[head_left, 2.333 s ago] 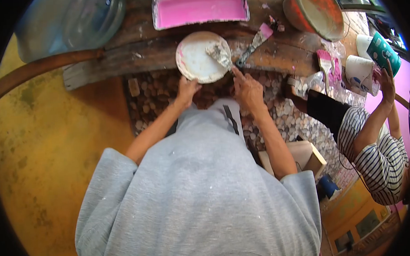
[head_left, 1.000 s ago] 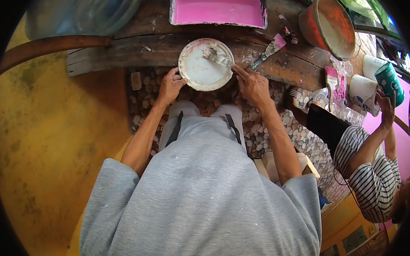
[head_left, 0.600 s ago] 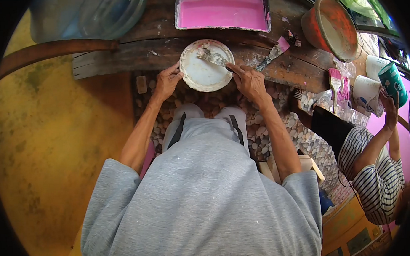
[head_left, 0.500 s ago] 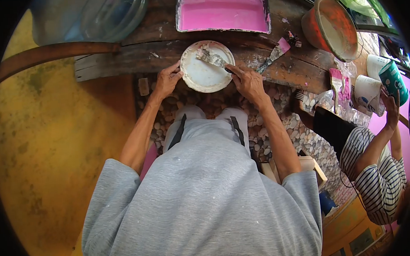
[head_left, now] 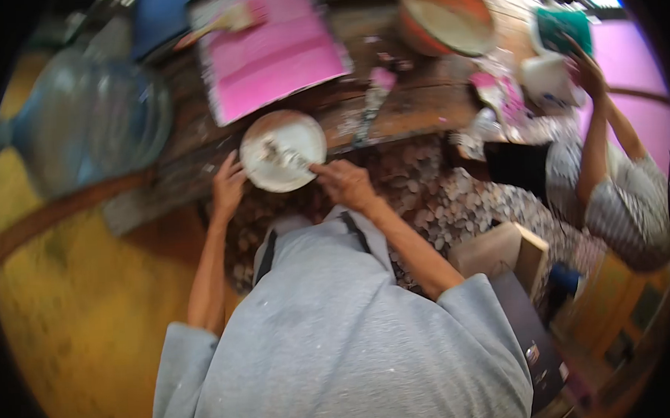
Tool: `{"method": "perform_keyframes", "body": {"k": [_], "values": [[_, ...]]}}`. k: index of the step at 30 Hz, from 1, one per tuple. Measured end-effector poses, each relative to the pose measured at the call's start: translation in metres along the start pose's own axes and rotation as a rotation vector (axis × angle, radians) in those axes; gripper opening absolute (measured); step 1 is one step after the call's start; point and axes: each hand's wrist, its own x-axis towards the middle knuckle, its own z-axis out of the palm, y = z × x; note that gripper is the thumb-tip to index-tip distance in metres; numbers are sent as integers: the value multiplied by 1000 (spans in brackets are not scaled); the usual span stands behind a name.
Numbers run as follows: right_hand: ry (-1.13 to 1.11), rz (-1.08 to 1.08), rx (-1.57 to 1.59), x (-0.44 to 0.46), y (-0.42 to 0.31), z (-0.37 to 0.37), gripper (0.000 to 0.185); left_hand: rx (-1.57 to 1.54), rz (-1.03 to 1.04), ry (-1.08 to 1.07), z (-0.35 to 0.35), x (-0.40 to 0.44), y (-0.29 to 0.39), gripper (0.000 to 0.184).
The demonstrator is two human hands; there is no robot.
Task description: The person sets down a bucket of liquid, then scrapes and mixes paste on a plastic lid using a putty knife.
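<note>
A round white plate or lid (head_left: 302,130) with a dirty rim sits at the front edge of the wooden bench, a grey-white smear of paste on it. My right hand (head_left: 345,183) grips the handle of a putty knife (head_left: 297,160), its blade lying over the plate, coated with paste. At the plate's left side is my left hand (head_left: 229,190), fingers spread and slightly apart from the rim. Motion blur softens the fingertips. Behind the plate is a paint tray (head_left: 284,65) coated in pink, with a paintbrush (head_left: 235,17) across its far part.
A second, paint-stained scraper (head_left: 375,103) lies on the bench (head_left: 420,108). An orange bowl (head_left: 446,17) stands behind it. A large clear water bottle (head_left: 84,119) lies at left. On the right, another person's hand (head_left: 587,71) is at a white tub (head_left: 550,84) near a green container (head_left: 563,29).
My view has turned, shifting the bench scene. My left hand has let go of the plate's rim and its fingers have spread. The putty knife stays in my right hand over the plate.
</note>
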Motion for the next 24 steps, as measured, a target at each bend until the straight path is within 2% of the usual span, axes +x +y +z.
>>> {"method": "perform_keyframes", "body": {"k": [2,5,7,11,13,15,17,19,23,24], "values": [[66,56,-3,-19,-5,-10,36,-173,-102,45,3,4,5,56],[120,160,-15,-44,-12,-32,38,-170,-33,24,4,7,-6,56],[224,275,-18,-61,-9,-47,39,136,104,263,12,2,3,49],[459,352,-32,-89,8,-82,39,360,250,334,63,-12,65,40],[493,410,-79,-100,23,-102,39,334,261,123,101,-17,91,34],[640,445,-115,-106,41,-127,39,199,153,-147,144,-3,87,32],[658,456,-132,-106,54,-161,41,-86,26,-323,208,11,106,31],[696,490,-142,-103,74,-191,43,-87,-52,-430,268,36,129,33],[704,471,-196,-88,119,-248,41,-306,-282,-401,400,93,193,31],[696,459,-196,-82,129,-260,41,-344,-262,-417,432,117,191,34]]}}
